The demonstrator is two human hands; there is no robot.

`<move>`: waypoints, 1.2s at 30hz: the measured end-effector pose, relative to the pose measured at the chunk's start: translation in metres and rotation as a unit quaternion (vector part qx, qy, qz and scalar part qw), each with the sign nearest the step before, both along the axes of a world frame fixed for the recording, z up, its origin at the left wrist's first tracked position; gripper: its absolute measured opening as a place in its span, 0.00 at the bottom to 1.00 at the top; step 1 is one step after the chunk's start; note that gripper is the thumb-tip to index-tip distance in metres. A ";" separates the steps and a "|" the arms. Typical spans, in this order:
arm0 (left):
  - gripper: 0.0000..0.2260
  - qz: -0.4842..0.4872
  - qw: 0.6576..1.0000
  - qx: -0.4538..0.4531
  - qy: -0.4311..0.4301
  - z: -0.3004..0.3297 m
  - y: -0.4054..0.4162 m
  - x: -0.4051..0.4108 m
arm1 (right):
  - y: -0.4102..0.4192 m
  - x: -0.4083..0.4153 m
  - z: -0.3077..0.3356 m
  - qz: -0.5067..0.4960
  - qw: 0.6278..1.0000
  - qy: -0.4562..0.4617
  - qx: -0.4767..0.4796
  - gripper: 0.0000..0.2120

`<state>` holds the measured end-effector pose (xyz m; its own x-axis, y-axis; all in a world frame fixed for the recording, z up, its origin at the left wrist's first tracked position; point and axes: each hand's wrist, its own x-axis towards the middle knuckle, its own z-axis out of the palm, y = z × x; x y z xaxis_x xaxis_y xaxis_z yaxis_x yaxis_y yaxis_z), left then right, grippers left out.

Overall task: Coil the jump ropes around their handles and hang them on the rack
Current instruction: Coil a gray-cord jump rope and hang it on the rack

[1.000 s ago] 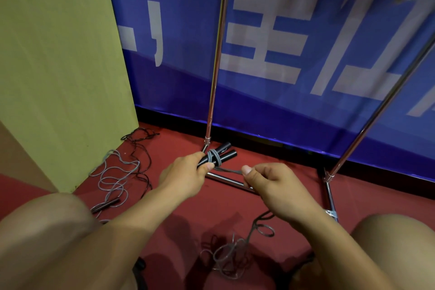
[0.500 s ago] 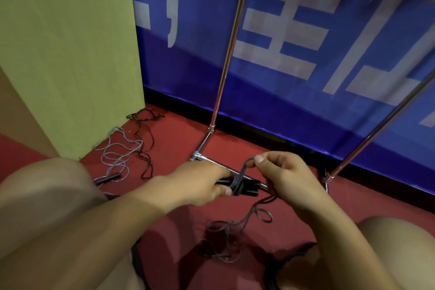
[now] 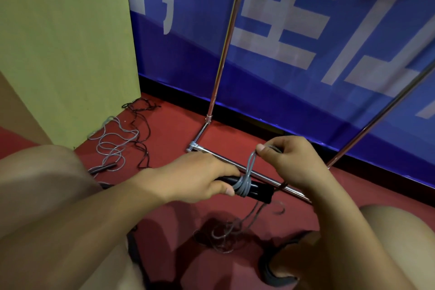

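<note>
— Left hand (image 3: 200, 178): what is its grip doing?

— Its fingers are curled tight around the near end of the black handles (image 3: 255, 189), thumb pressed on the side next to the wraps. Both handles lie together as one bundle, roughly level, pointing to the right.

— And the right hand (image 3: 294, 162)?

— Thumb and forefinger are pinched together on a doubled loop of the grey rope (image 3: 250, 167), held up above the handles. From that pinch the rope runs straight down to the bundle, where several turns of it already sit around the middle of the handles.

— Where does the spare rope go?

— It trails off the far end of the handles and drops to the red floor (image 3: 179, 129), ending in a loose tangle (image 3: 226, 235) between the person's knees.

— Anything hanging on the rack yet?

— Only the lower part of the rack (image 3: 217, 73) shows: a chrome upright on the left, a slanted pole on the right, and the base bar on the floor just behind the hands. Whether the bundle touches that bar I cannot tell.

— Other ropes?

— A second grey rope (image 3: 113, 143) lies uncoiled on the floor to the left, beside a yellow-green panel (image 3: 66, 49), with a thin dark cord (image 3: 141, 129) tangled alongside it. Behind everything hangs a blue banner (image 3: 306, 54) with white characters.
</note>
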<state>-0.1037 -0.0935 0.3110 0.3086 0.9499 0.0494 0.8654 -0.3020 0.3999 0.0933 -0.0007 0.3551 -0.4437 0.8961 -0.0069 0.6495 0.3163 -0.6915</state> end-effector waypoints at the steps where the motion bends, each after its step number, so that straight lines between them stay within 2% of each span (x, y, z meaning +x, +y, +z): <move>1: 0.09 -0.004 1.000 -0.002 -0.014 0.000 -0.001 -0.001 | 0.002 0.001 0.000 -0.004 1.000 -0.004 0.016 0.12; 4: 0.07 -0.011 0.999 -0.005 -0.046 0.003 -0.002 -0.006 | 0.003 0.001 -0.003 -0.012 0.999 0.023 0.019 0.13; 7: 0.10 -0.023 0.997 -0.010 -0.071 0.004 -0.004 -0.007 | 0.004 -0.001 -0.006 -0.027 0.999 0.044 -0.004 0.17; 9: 0.16 -0.026 0.994 -0.016 -0.108 0.003 -0.005 -0.005 | 0.004 -0.002 -0.002 -0.021 0.989 0.114 -0.091 0.19; 11: 0.19 -0.023 0.985 -0.027 -0.167 0.004 -0.006 -0.004 | 0.005 -0.001 0.003 0.001 0.966 0.188 -0.178 0.16; 14: 0.12 -0.039 0.947 -0.053 -0.315 0.012 -0.006 -0.003 | 0.003 0.000 0.009 0.020 0.945 0.242 -0.218 0.08; 16: 0.09 -0.047 0.919 -0.058 -0.388 0.014 -0.003 -0.002 | 0.001 0.001 0.008 0.026 0.942 0.251 -0.223 0.08; 19: 0.06 -0.040 0.889 -0.038 -0.455 0.015 0.000 0.000 | -0.005 -0.005 0.005 0.034 0.958 0.217 -0.183 0.04; 21: 0.08 -0.026 0.872 -0.015 -0.489 0.014 0.002 0.002 | -0.006 -0.010 0.002 0.008 0.957 0.225 -0.184 0.08; 23: 0.10 0.018 0.854 0.007 -0.519 0.013 0.007 0.002 | -0.008 -0.012 0.000 0.013 0.954 0.227 -0.194 0.05; 25: 0.15 0.075 0.834 0.021 -0.547 0.014 0.011 0.000 | -0.011 -0.014 0.000 0.051 0.952 0.223 -0.203 0.02; 28: 0.21 0.130 0.814 0.038 -0.565 0.014 0.014 -0.002 | -0.012 -0.014 0.001 0.074 0.945 0.222 -0.230 0.08; 32: 0.16 0.198 0.805 0.042 -0.558 0.013 0.016 -0.003 | -0.012 -0.016 0.001 0.064 0.947 0.208 -0.236 0.09; 36: 0.19 0.252 0.807 0.048 -0.532 0.012 0.018 -0.005 | -0.013 -0.016 0.002 0.052 0.947 0.208 -0.239 0.07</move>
<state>-0.1090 -0.0757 0.3235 -0.3817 0.9173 0.1129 0.0705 -0.0929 0.9932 0.0771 -0.0134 0.3569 -0.5827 0.7861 -0.2062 0.2729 -0.0497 -0.9608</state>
